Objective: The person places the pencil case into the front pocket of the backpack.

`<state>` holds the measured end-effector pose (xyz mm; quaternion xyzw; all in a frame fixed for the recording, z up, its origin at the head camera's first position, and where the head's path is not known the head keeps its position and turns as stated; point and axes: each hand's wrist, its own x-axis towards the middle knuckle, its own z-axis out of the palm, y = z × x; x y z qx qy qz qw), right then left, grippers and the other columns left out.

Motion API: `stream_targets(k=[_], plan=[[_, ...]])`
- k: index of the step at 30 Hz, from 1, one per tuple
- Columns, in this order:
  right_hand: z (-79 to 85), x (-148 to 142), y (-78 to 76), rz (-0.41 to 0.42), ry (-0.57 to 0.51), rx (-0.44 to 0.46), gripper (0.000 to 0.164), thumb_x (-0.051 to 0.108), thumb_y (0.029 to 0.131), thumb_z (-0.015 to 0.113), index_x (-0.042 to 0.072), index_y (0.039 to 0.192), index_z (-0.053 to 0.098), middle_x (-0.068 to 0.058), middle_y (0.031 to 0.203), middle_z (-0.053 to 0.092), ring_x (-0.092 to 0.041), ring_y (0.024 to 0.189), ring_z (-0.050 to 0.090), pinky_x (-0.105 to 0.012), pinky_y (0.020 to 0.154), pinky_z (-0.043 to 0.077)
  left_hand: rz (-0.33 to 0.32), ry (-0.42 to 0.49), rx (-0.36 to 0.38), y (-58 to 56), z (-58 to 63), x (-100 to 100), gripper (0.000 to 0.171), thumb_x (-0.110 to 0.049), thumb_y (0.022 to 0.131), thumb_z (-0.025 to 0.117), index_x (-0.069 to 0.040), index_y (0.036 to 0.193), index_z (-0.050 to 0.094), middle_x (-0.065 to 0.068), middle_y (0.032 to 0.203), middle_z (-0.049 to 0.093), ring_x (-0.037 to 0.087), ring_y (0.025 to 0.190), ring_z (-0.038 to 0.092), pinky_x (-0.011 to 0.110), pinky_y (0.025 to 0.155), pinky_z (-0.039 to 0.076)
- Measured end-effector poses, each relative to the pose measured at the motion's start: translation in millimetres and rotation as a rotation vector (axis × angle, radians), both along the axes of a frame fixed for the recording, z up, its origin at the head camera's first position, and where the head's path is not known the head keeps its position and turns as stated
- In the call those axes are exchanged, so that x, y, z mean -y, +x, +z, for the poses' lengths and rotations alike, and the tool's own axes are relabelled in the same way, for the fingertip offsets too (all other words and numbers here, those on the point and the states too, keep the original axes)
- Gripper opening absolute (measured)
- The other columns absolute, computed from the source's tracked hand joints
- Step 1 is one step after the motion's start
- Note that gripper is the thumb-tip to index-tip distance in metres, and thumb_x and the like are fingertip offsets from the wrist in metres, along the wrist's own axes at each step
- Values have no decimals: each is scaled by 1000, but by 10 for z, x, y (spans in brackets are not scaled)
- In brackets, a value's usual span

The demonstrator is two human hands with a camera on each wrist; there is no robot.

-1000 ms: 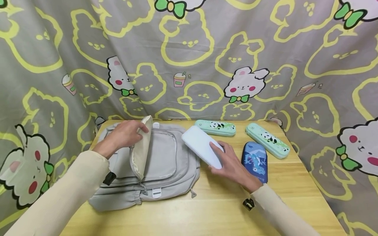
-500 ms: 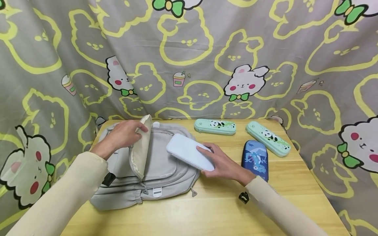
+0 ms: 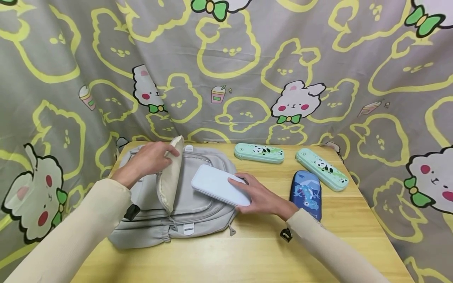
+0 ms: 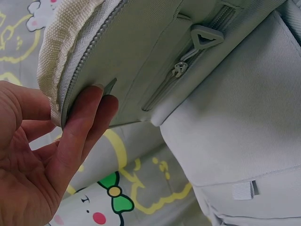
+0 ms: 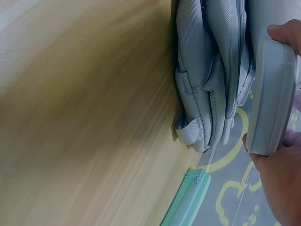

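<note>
A grey backpack (image 3: 141, 200) lies on the table with its front pocket unzipped. My left hand (image 3: 150, 159) pinches the edge of the raised pocket flap (image 3: 171, 175), whose cream lining faces right; in the left wrist view, fingers and thumb grip the flap (image 4: 127, 61) beside its zipper. My right hand (image 3: 260, 196) holds a pale blue pencil case (image 3: 219, 182) by its right end, thumb on one side and fingers on the other. This case is tilted over the right part of the backpack, in front of the pocket. The right wrist view shows its edge (image 5: 272, 99) between the fingers.
Two mint panda pencil cases (image 3: 259, 153) lie at the back and right; the second panda case (image 3: 323, 169) is slanted. A dark blue dinosaur pencil case (image 3: 306, 194) lies near my right forearm. The wooden table (image 3: 226, 255) meets a patterned curtain (image 3: 240, 59) behind.
My right hand has moved left with the pale blue pencil case, bringing it from the backpack's right edge to over its front. My left hand keeps holding the flap in place.
</note>
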<state>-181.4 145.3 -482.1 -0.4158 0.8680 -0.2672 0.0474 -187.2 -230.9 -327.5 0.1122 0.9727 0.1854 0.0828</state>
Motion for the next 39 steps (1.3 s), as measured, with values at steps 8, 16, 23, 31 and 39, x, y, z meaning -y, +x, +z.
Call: stream_targets(k=[8, 16, 23, 31, 39], plan=[[4, 118, -15, 36, 38, -19, 95, 37, 88, 87, 18, 170, 42, -20, 170, 37, -36, 150, 44, -54, 117, 48, 13, 16, 11, 0, -2, -4, 38, 1, 98, 62, -3, 132, 77, 27, 142, 69, 31, 89, 61, 33, 65, 45], [-1, 217, -40, 55, 68, 36, 93, 39, 91, 84, 21, 171, 40, -18, 172, 34, -34, 150, 42, -54, 119, 45, 8, 16, 15, 5, -5, -13, 38, 1, 98, 63, -3, 133, 77, 27, 144, 67, 31, 92, 60, 33, 66, 44], [-6, 323, -64, 88, 79, 62, 92, 41, 92, 82, 21, 171, 40, -17, 173, 32, -33, 155, 38, -51, 121, 43, 0, 17, 3, -1, -11, -29, 37, 0, 98, 63, -4, 132, 77, 27, 144, 67, 32, 95, 61, 33, 66, 44], [-15, 464, -78, 113, 110, 86, 91, 43, 92, 81, 20, 170, 40, -15, 174, 31, -33, 158, 35, -52, 125, 40, 6, 33, 8, -20, -34, -27, 39, 1, 97, 61, -3, 132, 77, 28, 144, 67, 29, 85, 58, 33, 64, 43], [-20, 554, -76, 131, 134, 105, 90, 45, 93, 80, 23, 171, 39, -13, 175, 30, -31, 159, 34, -52, 127, 38, 14, 41, 16, -14, -38, -31, 38, 1, 98, 61, -2, 132, 77, 29, 144, 66, 28, 82, 58, 33, 62, 44]])
